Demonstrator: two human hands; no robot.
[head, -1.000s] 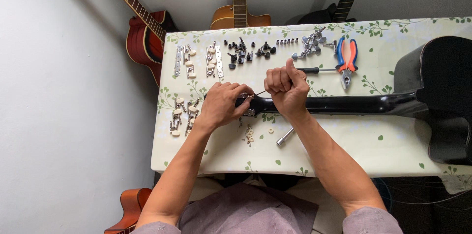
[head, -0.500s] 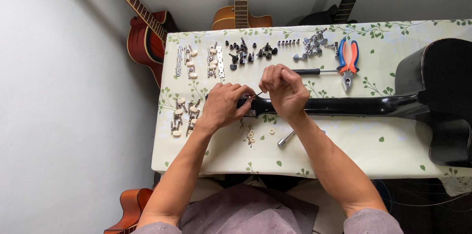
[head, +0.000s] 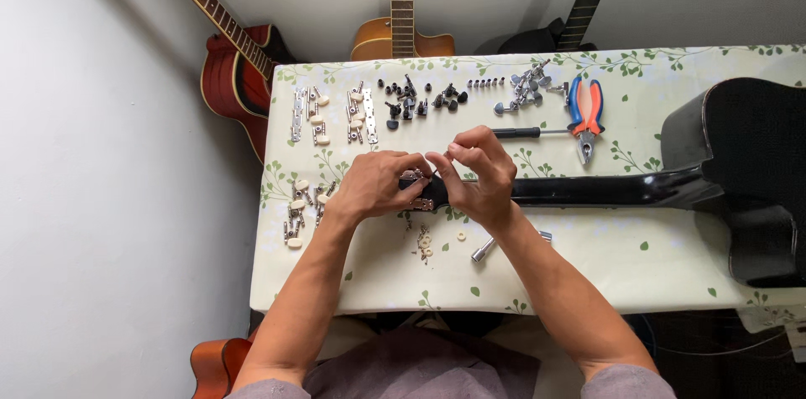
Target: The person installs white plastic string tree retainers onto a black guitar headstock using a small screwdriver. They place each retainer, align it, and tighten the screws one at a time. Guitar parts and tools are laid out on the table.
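**Black guitar headstock gripped in both hands, mid-bench**

Black glossy guitar lies flat across the bench, which has a pale cloth w/ green leaf print; body at right, neck running left to centre. Headstock end sits under both hands. Left hand is curled closed round the headstock tip from the left, fingers wrapped on it, a chrome tuner part showing just at the fingertips. Right hand is closed over the neck from above, thumb & forefinger pinched together near the top edge; can't tell if a small part sits in the pinch.

Near the hands, bench front: small white washers scattered, a short silver socket tool just right of them. Left side: loose cream-button tuners. Back row, left to right: chrome tuner strips w/ cream buttons, black tuner pegs, row of tiny dark screws, pile of chrome tuners, black-handled screwdriver, orange & blue-handled pliers.

Against the wall behind: red acoustic guitar, orange-brown acoustic guitar, dark guitar.
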